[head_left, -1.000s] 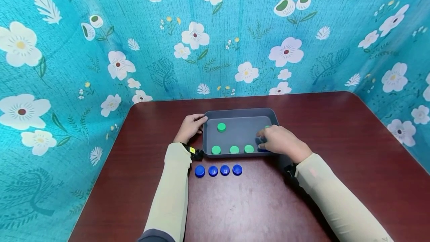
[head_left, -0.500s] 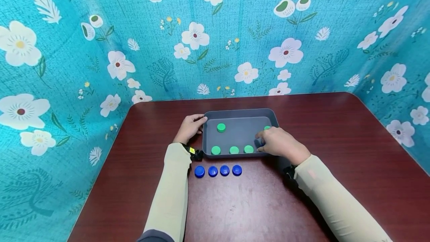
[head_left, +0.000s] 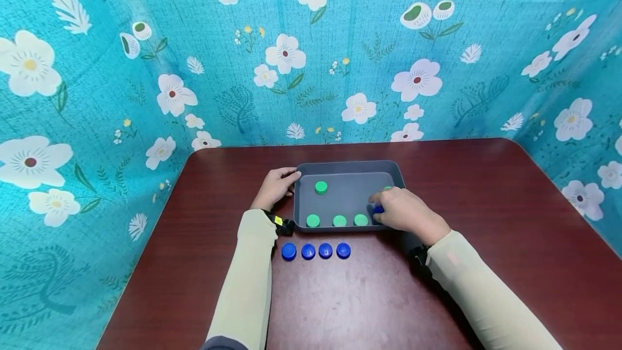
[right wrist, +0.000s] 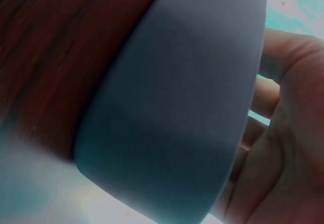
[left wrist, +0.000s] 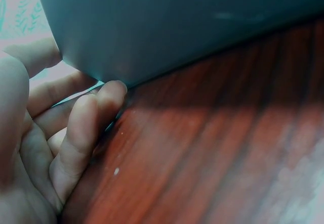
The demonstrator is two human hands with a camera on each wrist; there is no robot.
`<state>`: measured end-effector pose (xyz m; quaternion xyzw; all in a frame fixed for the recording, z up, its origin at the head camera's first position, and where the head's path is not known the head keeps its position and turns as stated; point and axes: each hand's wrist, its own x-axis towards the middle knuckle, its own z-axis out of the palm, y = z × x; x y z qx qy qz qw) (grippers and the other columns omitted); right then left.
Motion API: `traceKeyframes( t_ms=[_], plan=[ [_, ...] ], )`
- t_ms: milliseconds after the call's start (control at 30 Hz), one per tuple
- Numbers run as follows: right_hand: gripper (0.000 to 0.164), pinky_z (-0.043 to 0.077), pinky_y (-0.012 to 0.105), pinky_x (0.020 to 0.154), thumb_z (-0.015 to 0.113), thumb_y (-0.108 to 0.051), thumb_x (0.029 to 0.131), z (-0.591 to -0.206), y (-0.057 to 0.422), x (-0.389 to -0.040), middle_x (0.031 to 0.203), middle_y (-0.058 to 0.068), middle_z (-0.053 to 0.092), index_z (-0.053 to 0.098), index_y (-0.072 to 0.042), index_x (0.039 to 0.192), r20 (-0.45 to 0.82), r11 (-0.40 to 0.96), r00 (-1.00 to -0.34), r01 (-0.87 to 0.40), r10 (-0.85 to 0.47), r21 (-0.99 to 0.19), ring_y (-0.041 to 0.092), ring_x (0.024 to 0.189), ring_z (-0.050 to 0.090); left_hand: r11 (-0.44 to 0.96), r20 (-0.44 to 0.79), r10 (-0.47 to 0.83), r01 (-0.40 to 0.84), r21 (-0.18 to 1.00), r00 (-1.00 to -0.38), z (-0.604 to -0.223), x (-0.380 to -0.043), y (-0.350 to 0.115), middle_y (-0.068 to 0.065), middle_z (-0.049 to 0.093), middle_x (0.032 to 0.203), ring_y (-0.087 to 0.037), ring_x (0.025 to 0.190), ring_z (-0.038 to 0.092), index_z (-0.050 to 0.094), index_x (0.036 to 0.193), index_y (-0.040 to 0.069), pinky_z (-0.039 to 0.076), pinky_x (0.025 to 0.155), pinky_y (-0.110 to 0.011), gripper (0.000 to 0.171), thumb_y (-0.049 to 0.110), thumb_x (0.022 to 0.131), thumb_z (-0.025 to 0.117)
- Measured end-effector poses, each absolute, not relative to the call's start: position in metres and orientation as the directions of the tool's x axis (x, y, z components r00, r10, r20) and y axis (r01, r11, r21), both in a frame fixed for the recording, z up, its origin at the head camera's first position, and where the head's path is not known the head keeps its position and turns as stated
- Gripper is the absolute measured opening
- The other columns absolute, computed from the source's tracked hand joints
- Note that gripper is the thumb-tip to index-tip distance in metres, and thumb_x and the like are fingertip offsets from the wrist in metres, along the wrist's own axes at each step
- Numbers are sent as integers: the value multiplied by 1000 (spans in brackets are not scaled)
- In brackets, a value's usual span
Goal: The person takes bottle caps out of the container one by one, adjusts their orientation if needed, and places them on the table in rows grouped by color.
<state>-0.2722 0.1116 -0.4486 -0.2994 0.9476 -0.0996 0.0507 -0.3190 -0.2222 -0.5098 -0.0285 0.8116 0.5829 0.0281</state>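
- While the left fingers [head_left: 283, 171] keep their place, the change is at the right fingers [head_left: 383, 197]: half a second ago they nearly covered the blue cap [head_left: 377, 210], and now it shows plainly between forefinger and thumb.
- The right fingers are narrow and seem to pinch that blue cap, inside the tray [head_left: 346, 167]. Whether it touches the floor of the tray cannot be told; in the right wrist view, the wall hides it.
- The left fingers are bent round the left end of the tray, thumb at the rim, and the tray shows no clear shift against them.
- Five green caps [head_left: 360, 220] lie as they did: three in a line to the left of the right fingers along the near wall, one just inside from the left fingers, one just beyond the right fingers and partly hidden by them.
- Four more blue caps [head_left: 325, 250] sit unchanged in a row on the desk [head_left: 340, 301], nearer the person than both sets of fingers.
- So, as I judge it, handling of the pinched blue cap is unfinished: it has not been let go.
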Motion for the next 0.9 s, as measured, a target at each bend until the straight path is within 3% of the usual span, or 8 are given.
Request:
traceKeyframes(
  t_ms=[233, 500, 900],
  plan=[
    [30, 55, 39, 68, 70, -13, 84, -447, 113, -270, 110, 10, 64, 72, -9, 114, 3, 792, -811, -572, -585, -213, 19, 79, 56, 324, -68, -12, -69, 944, -998, -506, -316, -220, -8, 69, 97, -24, 74, 65, 65, 129, 13, 56, 65, -35, 42, 37, 95, 65],
    [28, 51, 32, 61, 69, -10, 83, -443, 116, -266, 99, 5, 60, 73, -9, 111, 15, 781, -800, -590, -600, -204, 16, 73, 51, 322, -63, -8, -62, 945, -998, -509, -313, -220, -8, 68, 97, -25, 74, 64, 65, 129, 14, 56, 65, -34, 44, 40, 94, 64],
    [29, 53, 34, 68, 68, -9, 82, -430, 119, -249, 98, 2, 59, 73, -10, 110, 97, 753, -771, -637, -630, -165, 18, 85, 54, 333, -52, -14, -54, 941, -999, -509, -308, -218, -8, 68, 98, -25, 71, 64, 65, 129, 14, 56, 64, -34, 45, 42, 94, 64]
  ],
)
